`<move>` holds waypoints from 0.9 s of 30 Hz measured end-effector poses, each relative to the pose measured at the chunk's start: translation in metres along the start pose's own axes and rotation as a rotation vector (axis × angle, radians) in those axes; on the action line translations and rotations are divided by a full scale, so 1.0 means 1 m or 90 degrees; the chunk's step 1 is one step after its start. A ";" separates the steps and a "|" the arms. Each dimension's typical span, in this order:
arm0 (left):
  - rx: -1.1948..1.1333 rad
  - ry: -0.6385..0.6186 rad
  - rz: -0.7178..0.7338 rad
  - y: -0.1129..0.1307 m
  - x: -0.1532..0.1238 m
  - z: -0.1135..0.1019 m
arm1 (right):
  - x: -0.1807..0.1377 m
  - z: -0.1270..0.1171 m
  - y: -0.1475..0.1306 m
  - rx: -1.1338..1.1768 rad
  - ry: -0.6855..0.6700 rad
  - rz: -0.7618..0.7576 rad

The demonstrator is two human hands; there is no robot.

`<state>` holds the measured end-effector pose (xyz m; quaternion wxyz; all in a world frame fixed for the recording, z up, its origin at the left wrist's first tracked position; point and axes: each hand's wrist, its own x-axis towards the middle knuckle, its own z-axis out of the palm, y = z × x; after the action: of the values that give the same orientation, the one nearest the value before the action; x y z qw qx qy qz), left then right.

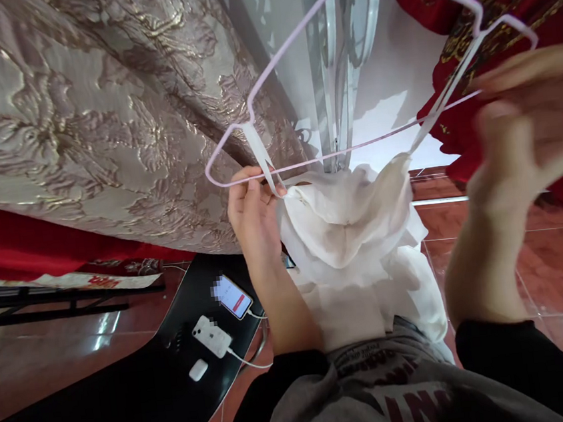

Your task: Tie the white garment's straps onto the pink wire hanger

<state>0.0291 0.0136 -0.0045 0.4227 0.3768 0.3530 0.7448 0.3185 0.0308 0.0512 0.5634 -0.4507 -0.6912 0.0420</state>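
Observation:
A pale purple clothes hanger [302,26] hangs in front of me. From its two notched shoulders a white garment with thin straps [347,231] drapes down by its straps. My left hand [255,207] pinches the left strap [259,149] close to where it joins the garment, with fingers against the hanger's lower bar. The right strap [454,82] runs from the right notch to the top of the garment. Beside the hanger's right end, my right hand [542,109] is slightly blurred, its fingers stretched out and the thumb apart, holding nothing.
Embossed pale-pink and gold fabric [116,121] hangs on the left, red gold-trimmed fabric [446,12] on the right. A white metal frame [331,65] stands behind. On a black bench [81,406] lie two phones, a lit one [233,296] and a white one [211,336], and a white case [198,369].

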 end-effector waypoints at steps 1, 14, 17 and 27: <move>0.034 -0.017 -0.019 0.004 -0.003 -0.004 | -0.005 0.014 0.000 0.017 0.018 -0.040; 0.124 -0.192 -0.019 0.096 0.008 0.014 | -0.049 0.072 -0.003 -0.039 -0.111 -0.103; 0.100 -0.083 0.084 0.083 0.015 0.010 | -0.049 0.068 -0.005 -0.027 -0.151 -0.102; 0.054 0.038 -0.013 0.006 -0.006 0.016 | -0.064 0.066 -0.025 0.040 -0.081 -0.091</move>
<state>0.0427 0.0095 0.0061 0.4031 0.3682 0.4007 0.7358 0.2477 0.0031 -0.0062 0.5333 -0.3792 -0.7544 0.0520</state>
